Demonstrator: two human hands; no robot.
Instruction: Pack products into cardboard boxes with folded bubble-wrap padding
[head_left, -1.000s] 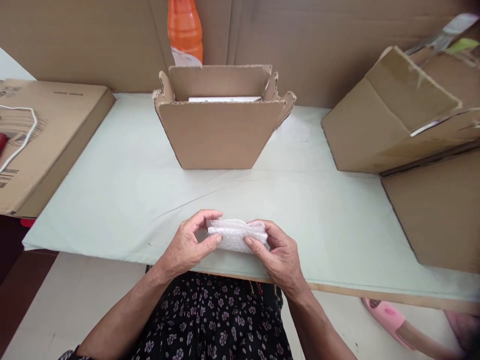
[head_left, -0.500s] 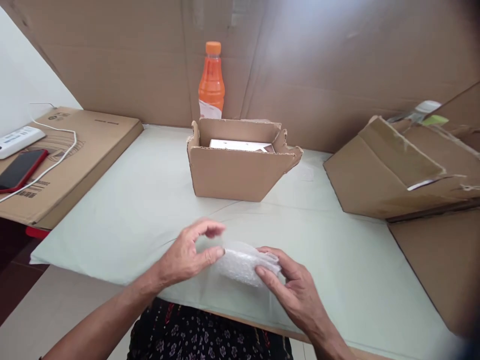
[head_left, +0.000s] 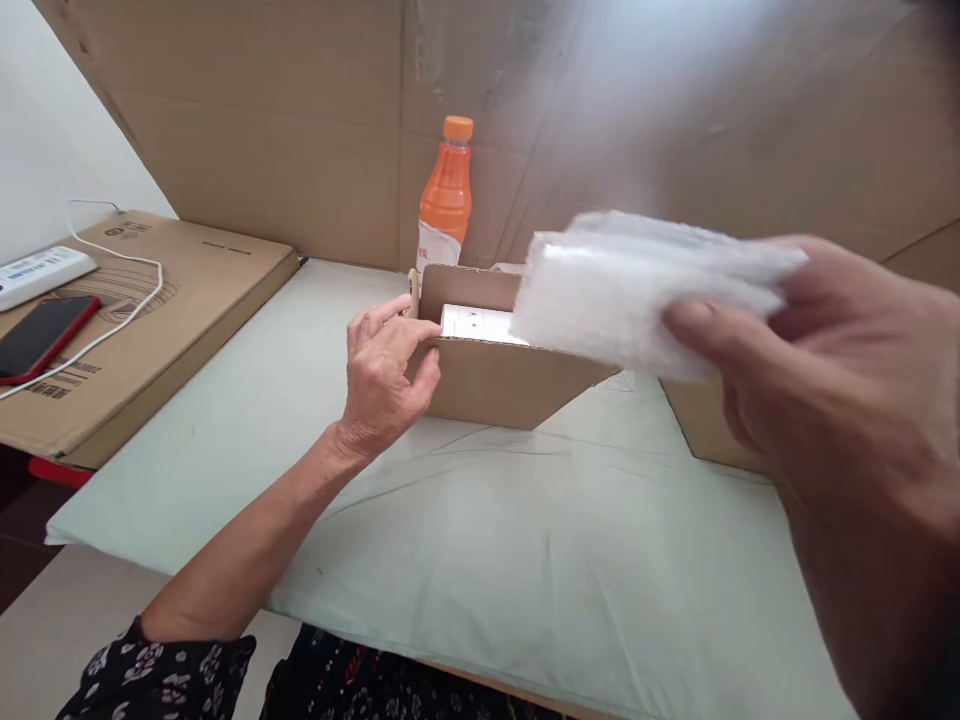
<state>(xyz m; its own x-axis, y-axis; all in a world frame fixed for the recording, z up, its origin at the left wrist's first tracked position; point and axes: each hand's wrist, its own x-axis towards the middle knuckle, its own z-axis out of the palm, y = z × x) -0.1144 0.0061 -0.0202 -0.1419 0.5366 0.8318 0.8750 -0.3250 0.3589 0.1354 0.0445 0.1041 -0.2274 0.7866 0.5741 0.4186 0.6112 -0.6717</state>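
My right hand (head_left: 840, 370) is raised at the right, close to the camera. It is closed on a folded piece of bubble wrap (head_left: 615, 290), thumb in front and fingers behind. The wrap hides the right part of an open cardboard box (head_left: 491, 388). My left hand (head_left: 386, 370) is at the left end of that box. Its index finger lies over the front rim and its thumb is against the outer front wall. A white box (head_left: 480, 322) with small dark marks shows inside the cardboard box.
An orange drink bottle (head_left: 445, 200) stands behind the box. At the left, a phone (head_left: 49, 335), a white power strip (head_left: 45, 275) and a white cable (head_left: 135, 312) lie on a flat carton (head_left: 217, 275). Another cardboard box (head_left: 705, 440) sits at the right, mostly behind my right arm.
My right hand has lifted the bubble wrap from the front of the table up to the right. My left hand has moved away from the wrap to the cardboard box's rim.
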